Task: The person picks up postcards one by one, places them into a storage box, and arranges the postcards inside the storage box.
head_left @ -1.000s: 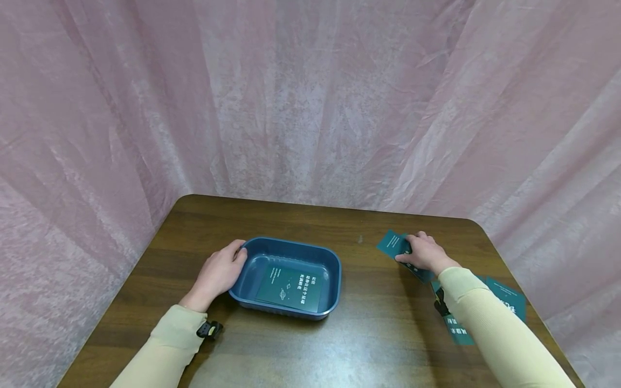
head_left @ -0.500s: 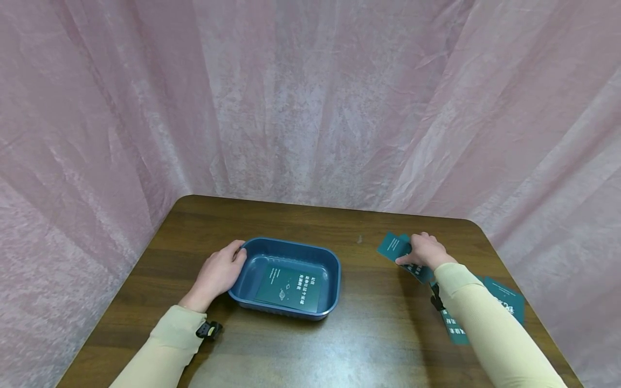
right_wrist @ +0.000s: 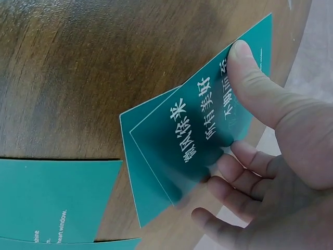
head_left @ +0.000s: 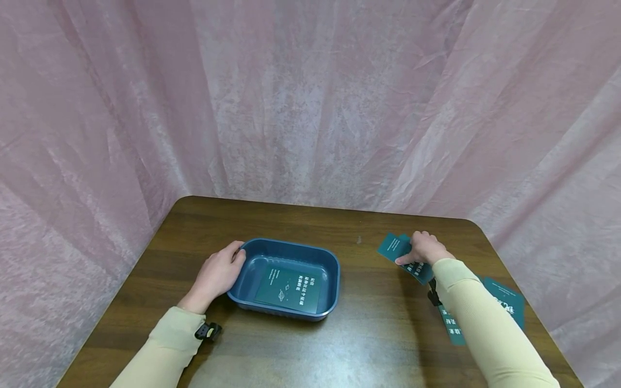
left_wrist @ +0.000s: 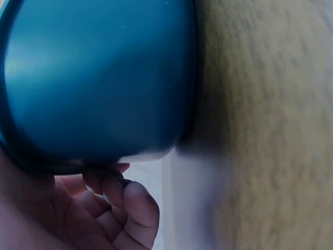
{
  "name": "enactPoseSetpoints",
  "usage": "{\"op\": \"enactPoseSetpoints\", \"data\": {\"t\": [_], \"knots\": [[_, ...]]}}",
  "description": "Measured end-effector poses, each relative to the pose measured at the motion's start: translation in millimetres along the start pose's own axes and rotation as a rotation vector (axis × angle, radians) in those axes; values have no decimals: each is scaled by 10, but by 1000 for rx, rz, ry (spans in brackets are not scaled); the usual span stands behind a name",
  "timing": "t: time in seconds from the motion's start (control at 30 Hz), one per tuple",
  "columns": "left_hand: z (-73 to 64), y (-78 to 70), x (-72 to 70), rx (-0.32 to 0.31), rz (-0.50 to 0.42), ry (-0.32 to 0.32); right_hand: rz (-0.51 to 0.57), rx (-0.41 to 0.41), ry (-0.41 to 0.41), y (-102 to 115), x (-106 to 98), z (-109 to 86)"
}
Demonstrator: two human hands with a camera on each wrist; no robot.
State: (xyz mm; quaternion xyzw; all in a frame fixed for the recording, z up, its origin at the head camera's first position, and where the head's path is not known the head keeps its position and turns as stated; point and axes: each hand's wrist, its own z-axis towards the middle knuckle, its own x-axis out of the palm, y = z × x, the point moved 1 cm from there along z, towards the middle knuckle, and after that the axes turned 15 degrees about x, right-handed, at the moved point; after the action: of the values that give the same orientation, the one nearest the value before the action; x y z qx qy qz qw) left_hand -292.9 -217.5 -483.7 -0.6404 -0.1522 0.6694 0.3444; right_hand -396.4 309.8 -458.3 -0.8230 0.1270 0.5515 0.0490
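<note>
My left hand grips the left end of a blue rectangular tray, its fingers curled at the rim. In the left wrist view the tray's outer wall fills the upper left, beside the hand. Inside the tray lies a green printed card with white characters. At the right, my right hand pinches another green card, thumb on its near edge and fingertips at the opposite edge. Beneath that card, a second green card sticks out at an angle in the right wrist view.
More green cards lie overlapping at the table's right side, one beyond the right forearm and one partly under it. The wooden table has rounded far corners. Pink curtains hang behind it.
The right hand has shifted very slightly, and the card under it has moved a little down. The left hand and tray stay nearly in place.
</note>
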Motion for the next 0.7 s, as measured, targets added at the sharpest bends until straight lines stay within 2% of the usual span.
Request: {"op": "enactPoseSetpoints", "data": {"t": [0.17, 0.43, 0.7], "knots": [[-8, -15, -9, -5, 1, 7, 10, 2, -11, -61, 72, 146], [-9, -28, -5, 4, 1, 3, -39, 12, -42, 44, -25, -96], [9, -9, -3, -5, 9, -1, -10, 39, -25, 26, -24, -147]]}}
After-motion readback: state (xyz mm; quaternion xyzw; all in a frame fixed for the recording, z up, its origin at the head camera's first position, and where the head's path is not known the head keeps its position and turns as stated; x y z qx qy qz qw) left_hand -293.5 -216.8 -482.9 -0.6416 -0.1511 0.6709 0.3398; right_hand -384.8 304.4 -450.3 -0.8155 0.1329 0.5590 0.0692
